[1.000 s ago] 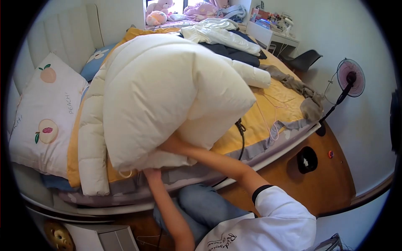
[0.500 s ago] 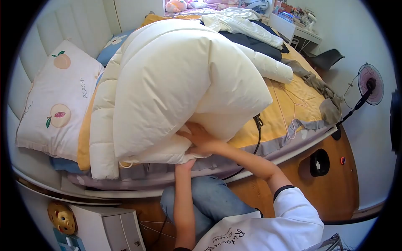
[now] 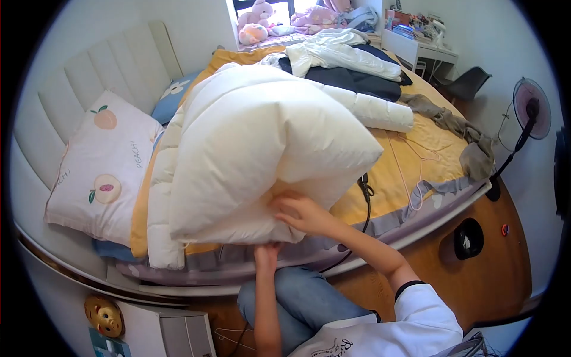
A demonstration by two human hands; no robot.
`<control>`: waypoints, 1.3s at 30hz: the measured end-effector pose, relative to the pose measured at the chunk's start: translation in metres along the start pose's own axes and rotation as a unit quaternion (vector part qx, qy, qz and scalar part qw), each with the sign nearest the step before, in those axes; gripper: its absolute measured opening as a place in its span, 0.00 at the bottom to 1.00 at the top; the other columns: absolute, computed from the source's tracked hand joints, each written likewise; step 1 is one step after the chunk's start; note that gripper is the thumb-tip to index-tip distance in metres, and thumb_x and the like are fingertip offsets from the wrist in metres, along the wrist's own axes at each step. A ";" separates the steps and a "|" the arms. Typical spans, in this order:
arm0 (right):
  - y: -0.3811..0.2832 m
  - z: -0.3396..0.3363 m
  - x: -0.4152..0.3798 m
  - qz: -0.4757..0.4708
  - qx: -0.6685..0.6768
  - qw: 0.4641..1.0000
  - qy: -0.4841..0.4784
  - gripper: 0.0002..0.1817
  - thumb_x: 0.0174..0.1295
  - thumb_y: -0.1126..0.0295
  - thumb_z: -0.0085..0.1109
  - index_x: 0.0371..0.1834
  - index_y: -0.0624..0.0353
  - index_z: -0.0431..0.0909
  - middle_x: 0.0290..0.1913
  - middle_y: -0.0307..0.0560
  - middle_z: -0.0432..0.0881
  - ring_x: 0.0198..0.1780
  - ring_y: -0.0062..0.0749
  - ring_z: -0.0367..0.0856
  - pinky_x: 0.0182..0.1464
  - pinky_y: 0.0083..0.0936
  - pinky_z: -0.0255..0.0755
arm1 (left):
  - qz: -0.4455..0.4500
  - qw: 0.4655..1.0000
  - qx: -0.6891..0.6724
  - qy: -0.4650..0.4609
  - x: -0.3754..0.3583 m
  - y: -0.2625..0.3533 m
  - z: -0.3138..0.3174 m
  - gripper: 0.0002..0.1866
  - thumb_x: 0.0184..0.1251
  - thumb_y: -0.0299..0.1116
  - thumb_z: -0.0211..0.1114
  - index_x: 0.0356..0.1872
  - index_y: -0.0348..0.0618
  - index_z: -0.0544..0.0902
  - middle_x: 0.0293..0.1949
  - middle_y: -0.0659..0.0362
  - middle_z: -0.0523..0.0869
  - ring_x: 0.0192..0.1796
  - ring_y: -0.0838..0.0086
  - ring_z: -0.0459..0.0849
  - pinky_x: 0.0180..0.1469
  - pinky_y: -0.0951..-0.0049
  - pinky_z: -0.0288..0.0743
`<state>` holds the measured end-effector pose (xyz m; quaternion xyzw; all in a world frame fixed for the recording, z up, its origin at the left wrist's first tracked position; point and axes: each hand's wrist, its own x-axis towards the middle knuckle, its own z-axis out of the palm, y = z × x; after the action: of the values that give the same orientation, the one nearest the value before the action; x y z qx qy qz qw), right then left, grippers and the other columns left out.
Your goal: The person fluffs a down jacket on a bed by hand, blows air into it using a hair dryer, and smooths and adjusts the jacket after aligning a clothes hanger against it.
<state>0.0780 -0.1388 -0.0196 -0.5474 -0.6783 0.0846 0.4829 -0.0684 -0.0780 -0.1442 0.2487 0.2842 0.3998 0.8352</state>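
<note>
- My right hand (image 3: 300, 212), fingers spread, presses the puffy white quilted down jacket (image 3: 256, 149) at frame centre
- My left hand (image 3: 267, 254) grips its lower edge from beneath
- Its long axis runs lower left to upper right

The left hand (image 3: 267, 252) pokes up under the big white puffy coat (image 3: 262, 149) near the middle of the frame, so its fingers are hidden and its grip cannot be seen. The right hand (image 3: 302, 213) presses on the coat's lower edge, and its fingertips sink out of sight in the folds. The coat covers much of the bed (image 3: 410, 160) under it. At the top right, the small things on the worktop (image 3: 419, 27) are too tiny to tell apart. The picture's round dark edge cuts off the fan (image 3: 529, 110) at the right and the person's white shirt (image 3: 392, 333) at the bottom.
</note>
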 end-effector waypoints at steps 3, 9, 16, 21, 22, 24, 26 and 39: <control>0.000 -0.031 -0.053 0.157 0.112 0.980 -0.042 0.12 0.56 0.69 0.52 0.42 0.63 0.73 0.39 0.49 0.77 0.43 0.32 0.75 0.44 0.25 0.69 | -0.074 0.934 0.338 -0.094 -0.034 0.007 -0.001 0.14 0.66 0.37 0.46 0.41 0.37 0.74 0.37 0.59 0.79 0.41 0.71 0.78 0.41 0.73 0.73; 0.105 -0.020 -0.102 0.279 0.402 0.826 0.280 0.17 0.63 0.66 0.44 0.52 0.63 0.65 0.48 0.45 0.73 0.49 0.31 0.72 0.50 0.26 0.69 | 0.228 0.749 0.602 -0.159 -0.054 0.035 0.108 0.16 0.64 0.37 0.50 0.43 0.31 0.73 0.39 0.48 0.78 0.45 0.61 0.76 0.48 0.69 0.68; 0.180 0.044 -0.054 0.093 0.871 0.477 0.072 0.21 0.63 0.60 0.45 0.56 0.59 0.62 0.52 0.44 0.70 0.51 0.29 0.69 0.54 0.29 0.65 | 0.437 0.594 0.650 -0.184 0.084 -0.017 0.132 0.27 0.58 0.40 0.55 0.55 0.34 0.63 0.54 0.39 0.66 0.56 0.47 0.65 0.56 0.58 0.60; 0.158 0.036 -0.045 0.122 0.799 0.580 0.104 0.19 0.64 0.59 0.40 0.54 0.58 0.63 0.52 0.45 0.70 0.51 0.31 0.70 0.55 0.29 0.65 | 0.336 0.616 0.702 -0.122 0.075 -0.032 0.126 0.23 0.57 0.39 0.56 0.51 0.36 0.68 0.50 0.41 0.71 0.53 0.49 0.68 0.52 0.59 0.64; 0.163 0.038 -0.045 0.089 0.844 0.527 0.048 0.19 0.65 0.60 0.39 0.54 0.58 0.63 0.52 0.44 0.70 0.52 0.30 0.69 0.56 0.28 0.64 | 0.315 0.629 0.702 -0.109 0.073 -0.031 0.128 0.21 0.57 0.38 0.56 0.48 0.37 0.71 0.48 0.43 0.73 0.52 0.50 0.70 0.51 0.59 0.65; 0.161 0.040 -0.045 0.116 0.815 0.563 0.071 0.19 0.64 0.60 0.40 0.54 0.58 0.63 0.52 0.44 0.70 0.52 0.30 0.69 0.55 0.28 0.65 | 0.329 0.674 0.654 -0.099 0.073 -0.032 0.127 0.19 0.56 0.37 0.56 0.46 0.36 0.72 0.46 0.43 0.75 0.50 0.50 0.72 0.49 0.60 0.66; 0.153 0.040 -0.043 0.140 0.784 0.597 0.094 0.19 0.64 0.60 0.40 0.54 0.58 0.63 0.52 0.44 0.70 0.53 0.30 0.69 0.54 0.28 0.65 | 0.343 0.714 0.604 -0.087 0.074 -0.026 0.125 0.17 0.56 0.35 0.56 0.44 0.36 0.74 0.43 0.44 0.77 0.48 0.50 0.73 0.48 0.60 0.67; 0.123 0.014 -0.058 0.303 0.755 0.562 0.149 0.20 0.63 0.62 0.40 0.56 0.58 0.62 0.54 0.47 0.68 0.54 0.36 0.68 0.50 0.36 0.69 | 0.217 0.789 0.574 -0.036 0.075 0.054 0.056 0.10 0.61 0.31 0.53 0.41 0.38 0.76 0.31 0.59 0.78 0.30 0.81 0.73 0.33 0.80 0.68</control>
<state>0.1451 -0.1331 -0.1381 -0.1610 -0.0793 0.6245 0.7601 -0.0201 0.0023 -0.0899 0.7516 0.3697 0.3241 0.4397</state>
